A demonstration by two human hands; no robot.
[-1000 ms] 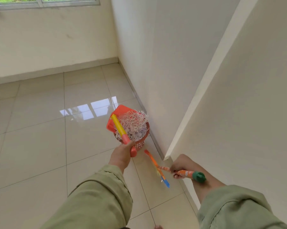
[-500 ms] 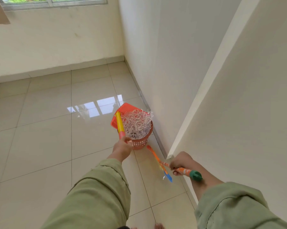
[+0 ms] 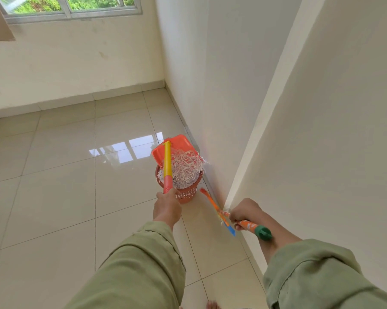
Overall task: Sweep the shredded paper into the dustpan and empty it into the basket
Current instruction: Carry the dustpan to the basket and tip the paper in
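Observation:
An orange dustpan [image 3: 177, 144] with a yellow and red handle is tipped over a small orange-brown basket [image 3: 186, 195] on the floor beside the wall. White and pinkish shredded paper [image 3: 185, 168] spills from the pan into the basket and heaps above its rim. My left hand [image 3: 167, 206] grips the lower end of the dustpan handle. My right hand [image 3: 243, 211] holds a broom [image 3: 214, 207] by its orange handle with a green end cap; the broom's orange and blue head points down along the wall base.
Glossy beige floor tiles [image 3: 61, 197] spread to the left. A white wall [image 3: 210, 85] runs close on the right, with a jutting corner [image 3: 229, 204] next to my right hand. A window sits high on the far wall. My toes [image 3: 212, 305] show at the bottom edge.
The dustpan has tilted up steeper over the basket and more paper has slid in. My left hand has slipped lower on the handle. The broom hand has hardly moved.

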